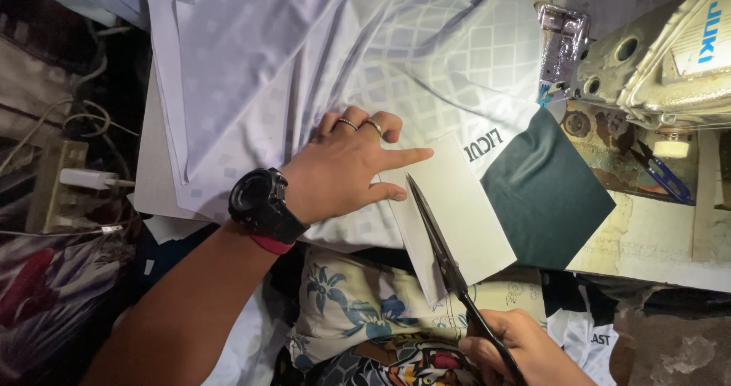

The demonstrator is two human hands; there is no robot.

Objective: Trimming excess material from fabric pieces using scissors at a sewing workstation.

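Closest to the camera, at the bottom edge of the view, the right hand (525, 348) is curled around the handles of a pair of scissors (445, 253), fingers wrapped tight. The dark blades point up and away from the person, slightly parted, with their tips on a white rectangle of paper (457, 211) — the cut runs in from the paper's near edge along its left side.

Left of the blades, the left hand (346, 173) lies flat on the paper and the cloth under it, pressing down. Its index finger is stretched straight out across the paper's upper left corner, the thumb lies just beside the blade, and the other fingers are bent back; two of them wear rings. A black watch (259, 203) sits on that wrist.

Under the paper lies a white shirt (320, 59) with a faint diamond pattern, spread over the sewing table (655, 241). A dark green square of fabric (548, 192) lies against the paper's right edge, reaching toward the table's near edge. At the table's far right corner stands a cream sewing machine (655, 59), and small blue-handled snips (666, 174) lie just in front of it. Printed fabric with flowers and a tiger (373, 333) hangs below the table's near edge.
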